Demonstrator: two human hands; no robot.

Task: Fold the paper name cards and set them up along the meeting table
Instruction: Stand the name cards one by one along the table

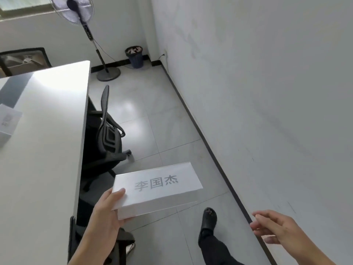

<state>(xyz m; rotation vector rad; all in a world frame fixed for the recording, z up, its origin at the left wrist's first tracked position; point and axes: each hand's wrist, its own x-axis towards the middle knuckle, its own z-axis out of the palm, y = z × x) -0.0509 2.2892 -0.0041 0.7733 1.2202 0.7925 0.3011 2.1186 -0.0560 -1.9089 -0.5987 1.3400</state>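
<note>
Name card, folded, printed characters on the upper face, carried in the air over the floor, well clear of the desk.

- Grip: left hand pinches the card's near-left corner, thumb on top and fingers underneath. Right hand at 4 o'clock from the card, holding nothing, fingers loosely curled, apart from the paper.
- Surroundings: black office chair at 11 o'clock from the card, tucked against the desk edge. A second card already lies on the desk at far 9 o'clock; whether it stands properly cannot be told. Pedestal fan and waste bin at 12 o'clock by the wall.
- Step in hand, as judged: carrying a folded card along the desk's side toward a seat position.
- Next move calls for: swinging the card leftward over the desk, opening the fold into a tent, and setting it upright near the edge, lettering facing outward.
</note>
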